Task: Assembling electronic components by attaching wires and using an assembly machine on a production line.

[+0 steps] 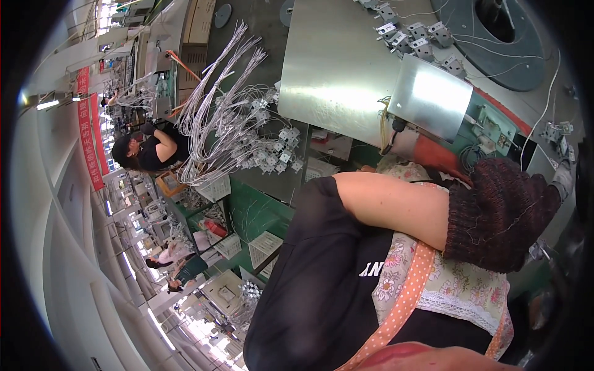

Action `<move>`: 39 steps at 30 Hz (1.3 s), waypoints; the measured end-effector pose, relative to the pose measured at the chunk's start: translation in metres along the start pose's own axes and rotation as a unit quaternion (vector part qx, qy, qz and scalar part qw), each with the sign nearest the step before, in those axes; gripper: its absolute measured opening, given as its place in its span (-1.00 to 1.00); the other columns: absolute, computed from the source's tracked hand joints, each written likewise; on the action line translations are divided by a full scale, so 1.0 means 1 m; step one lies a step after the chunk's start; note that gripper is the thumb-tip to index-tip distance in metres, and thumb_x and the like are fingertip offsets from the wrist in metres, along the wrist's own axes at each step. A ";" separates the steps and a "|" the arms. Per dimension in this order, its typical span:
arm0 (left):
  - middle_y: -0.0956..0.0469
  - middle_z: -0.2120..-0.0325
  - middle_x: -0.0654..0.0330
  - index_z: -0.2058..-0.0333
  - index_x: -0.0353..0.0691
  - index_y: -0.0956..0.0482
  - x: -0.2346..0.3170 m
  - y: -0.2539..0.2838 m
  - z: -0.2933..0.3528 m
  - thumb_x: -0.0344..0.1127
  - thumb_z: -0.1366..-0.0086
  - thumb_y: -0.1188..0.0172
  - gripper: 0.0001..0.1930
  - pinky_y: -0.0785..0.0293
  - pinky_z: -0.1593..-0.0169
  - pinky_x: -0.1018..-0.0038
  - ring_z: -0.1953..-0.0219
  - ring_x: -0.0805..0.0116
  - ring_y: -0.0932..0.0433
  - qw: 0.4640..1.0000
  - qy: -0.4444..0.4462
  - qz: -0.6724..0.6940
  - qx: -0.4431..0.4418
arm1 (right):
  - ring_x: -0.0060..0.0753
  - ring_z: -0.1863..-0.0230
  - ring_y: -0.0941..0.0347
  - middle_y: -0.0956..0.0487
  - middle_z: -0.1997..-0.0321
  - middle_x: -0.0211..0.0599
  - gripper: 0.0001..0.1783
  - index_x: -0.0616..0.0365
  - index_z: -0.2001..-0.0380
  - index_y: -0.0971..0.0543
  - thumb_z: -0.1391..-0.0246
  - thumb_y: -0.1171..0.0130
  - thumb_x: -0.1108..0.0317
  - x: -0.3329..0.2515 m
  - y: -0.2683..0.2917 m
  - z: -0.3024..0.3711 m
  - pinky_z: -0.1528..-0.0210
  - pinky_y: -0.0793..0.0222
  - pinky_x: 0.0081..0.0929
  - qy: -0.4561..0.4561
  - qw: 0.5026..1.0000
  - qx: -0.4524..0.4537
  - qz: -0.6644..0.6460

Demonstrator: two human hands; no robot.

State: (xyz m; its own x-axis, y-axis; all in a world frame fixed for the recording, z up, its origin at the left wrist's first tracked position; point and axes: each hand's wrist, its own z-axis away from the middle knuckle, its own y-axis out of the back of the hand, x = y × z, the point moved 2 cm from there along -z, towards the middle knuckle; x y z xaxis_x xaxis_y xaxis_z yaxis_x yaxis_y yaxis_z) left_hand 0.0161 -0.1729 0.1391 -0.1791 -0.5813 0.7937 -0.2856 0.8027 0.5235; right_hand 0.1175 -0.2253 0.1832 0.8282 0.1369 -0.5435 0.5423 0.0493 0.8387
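My left arm bends across the view in a black sleeve, its forearm covered by a dark brown knitted cuff (498, 216). Past the cuff, my left hand (562, 179) shows only in part as a greyish gloved shape at the dark right rim. Its fingers are too hidden to tell what they hold, if anything. Close above it lie small metal parts (559, 133) with a white wire. Nearest the forearm is a bench fixture with a shiny metal box (430, 96) and a green machine part (495, 127). My right hand cannot be made out.
A metal-topped bench (334, 68) carries several small metal brackets (417, 40) beside a dark round disc (520, 55). Bundles of grey wires (207, 117) with metal ends (269, 151) lie to the left. White baskets (265, 247) stand below. A co-worker (154, 148) sits farther left.
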 end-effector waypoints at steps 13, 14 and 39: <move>-0.49 0.51 -0.09 0.13 -0.57 -0.52 0.017 0.022 0.004 -0.11 0.17 -0.37 -0.32 -0.25 0.53 0.03 0.52 0.05 -0.52 0.985 0.009 -0.172 0.025 | 0.10 -0.19 -0.51 -0.57 -0.16 0.09 -0.43 0.32 -0.21 -0.46 -0.21 -0.18 0.20 -0.003 -0.005 -0.004 -0.21 -0.42 -0.05 0.017 1.000 0.010 0.020; -0.50 0.50 -0.08 0.06 -0.60 -0.49 0.016 0.022 0.004 -0.11 0.15 -0.37 -0.27 -0.27 0.52 0.03 0.51 0.06 -0.53 0.987 0.015 -0.158 0.008 | 0.10 -0.19 -0.51 -0.57 -0.16 0.09 -0.42 0.32 -0.21 -0.46 -0.21 -0.18 0.20 -0.003 -0.006 -0.004 -0.21 -0.42 -0.05 0.018 1.000 0.011 0.021; -0.54 0.46 -0.13 0.04 -0.59 -0.48 0.004 0.022 0.003 -0.11 0.08 -0.36 -0.29 -0.39 0.46 0.04 0.47 -0.03 -0.58 0.998 0.018 -0.046 -0.031 | 0.06 -0.18 -0.53 -0.59 -0.14 0.06 -0.39 0.34 -0.23 -0.44 -0.22 -0.18 0.15 -0.004 -0.015 -0.015 -0.19 -0.43 -0.08 0.042 0.997 0.034 0.056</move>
State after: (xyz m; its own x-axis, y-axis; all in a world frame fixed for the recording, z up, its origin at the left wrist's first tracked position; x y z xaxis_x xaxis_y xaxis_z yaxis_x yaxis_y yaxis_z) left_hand 0.0061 -0.1578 0.1525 -0.1200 -0.6481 0.7521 -0.2392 0.7541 0.6117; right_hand 0.1045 -0.2115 0.1733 0.8707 0.2198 -0.4399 0.4582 -0.0376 0.8881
